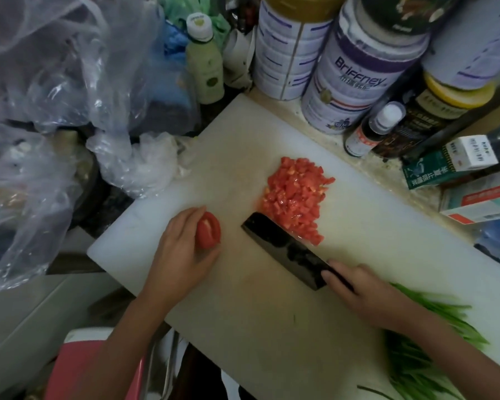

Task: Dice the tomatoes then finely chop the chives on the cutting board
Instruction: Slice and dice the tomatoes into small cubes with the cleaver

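A white cutting board (243,313) lies slanted across the counter. On its middle sits a heap of diced tomato (296,197). My left hand (182,252) holds a tomato piece (208,230) on the board, left of the heap, fingers curled round it. My right hand (361,290) grips the handle of a dark cleaver (286,251), index finger laid along the blade. The blade rests on the board against the near edge of the diced heap. Green chives (416,350) lie at the board's near right, partly under my right forearm.
Clear plastic bags (55,111) crowd the left. Large tins (355,73), bottles (205,56) and small boxes (456,160) line the far and right sides of the board. A pink object (78,368) sits near the lower left.
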Motion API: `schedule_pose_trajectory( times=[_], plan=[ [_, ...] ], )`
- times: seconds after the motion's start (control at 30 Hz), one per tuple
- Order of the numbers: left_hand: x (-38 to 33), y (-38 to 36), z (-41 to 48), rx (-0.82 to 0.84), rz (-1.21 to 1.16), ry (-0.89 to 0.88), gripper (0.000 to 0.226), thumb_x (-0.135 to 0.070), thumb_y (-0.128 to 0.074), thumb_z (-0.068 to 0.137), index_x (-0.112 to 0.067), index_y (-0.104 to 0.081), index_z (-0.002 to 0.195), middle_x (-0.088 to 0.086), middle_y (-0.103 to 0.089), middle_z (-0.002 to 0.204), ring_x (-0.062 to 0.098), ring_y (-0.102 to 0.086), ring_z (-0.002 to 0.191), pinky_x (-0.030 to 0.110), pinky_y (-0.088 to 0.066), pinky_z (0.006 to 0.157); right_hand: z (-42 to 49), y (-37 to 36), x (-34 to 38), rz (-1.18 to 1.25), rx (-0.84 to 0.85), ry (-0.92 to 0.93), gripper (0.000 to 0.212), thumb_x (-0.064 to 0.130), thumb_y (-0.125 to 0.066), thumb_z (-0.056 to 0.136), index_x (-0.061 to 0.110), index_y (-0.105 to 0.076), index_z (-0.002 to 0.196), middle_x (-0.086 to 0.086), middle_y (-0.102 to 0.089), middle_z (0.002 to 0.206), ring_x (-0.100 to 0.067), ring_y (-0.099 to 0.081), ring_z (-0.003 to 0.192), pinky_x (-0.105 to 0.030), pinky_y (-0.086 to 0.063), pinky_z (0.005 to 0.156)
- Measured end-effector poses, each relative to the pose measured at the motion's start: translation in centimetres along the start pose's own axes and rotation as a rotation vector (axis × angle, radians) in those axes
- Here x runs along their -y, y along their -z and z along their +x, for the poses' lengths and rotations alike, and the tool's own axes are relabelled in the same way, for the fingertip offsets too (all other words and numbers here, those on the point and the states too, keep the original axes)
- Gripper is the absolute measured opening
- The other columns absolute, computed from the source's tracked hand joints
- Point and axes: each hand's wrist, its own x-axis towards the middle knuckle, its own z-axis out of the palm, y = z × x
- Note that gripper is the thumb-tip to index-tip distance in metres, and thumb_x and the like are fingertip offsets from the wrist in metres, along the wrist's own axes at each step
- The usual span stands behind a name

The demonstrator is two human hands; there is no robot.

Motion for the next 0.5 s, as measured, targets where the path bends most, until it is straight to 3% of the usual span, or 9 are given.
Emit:
schedule_pose_trajectory(
  times=[0.17, 0.27, 0.4, 0.5],
  plan=[
    [-0.5, -0.2, 0.3, -0.019, -0.034, 0.083, 0.084, -0.022, -0.082, 0.078, -0.014, -0.037, 0.148, 0.002, -0.043, 0.144, 0.015, -0.037, 0.134, 0.025, -0.027, 0.109, 1.2, 2.1, -0.4, -0.041, -0.071, 0.032, 0.017, 0.038, -0.036, 0.098, 0.041, -0.044, 0.083, 0.002, -0.050, 0.058, -0.011, -0.048, 0.048, -0.019, -0.031, 0.046],
    [-0.4, -0.3, 0.4, -0.030, -0.055, 0.113, 0.087, -0.019, -0.086, 0.074, -0.013, -0.038, 0.147, 0.003, -0.043, 0.144, 0.019, -0.039, 0.135, 0.028, -0.028, 0.112, 0.4, 2.2, 0.0, -0.059, -0.016, 0.098, 0.015, 0.045, -0.032, 0.097, 0.050, -0.040, 0.086, 0.006, -0.050, 0.061, -0.010, -0.050, 0.051, -0.018, -0.032, 0.048],
    [-0.6, -0.1, 0.3, -0.073, -0.068, 0.147, 0.082, -0.011, -0.088, 0.070, -0.008, -0.047, 0.141, 0.005, -0.048, 0.137, 0.020, -0.046, 0.128, 0.027, -0.032, 0.108, -0.8, 0.3, 0.8, -0.150, 0.131, 0.128, 0.018, 0.044, -0.028, 0.100, 0.037, -0.044, 0.098, 0.007, -0.050, 0.068, -0.014, -0.051, 0.059, -0.026, -0.037, 0.053],
    [-0.9, -0.2, 0.2, -0.102, -0.051, 0.135, 0.071, -0.010, -0.088, 0.068, -0.007, -0.055, 0.131, 0.005, -0.054, 0.128, 0.024, -0.054, 0.119, 0.033, -0.040, 0.104, -0.8, 0.0, 0.4, -0.088, 0.132, 0.085, 0.022, 0.042, -0.028, 0.101, 0.030, -0.046, 0.099, 0.007, -0.051, 0.069, -0.016, -0.050, 0.057, -0.025, -0.037, 0.051]
  ],
)
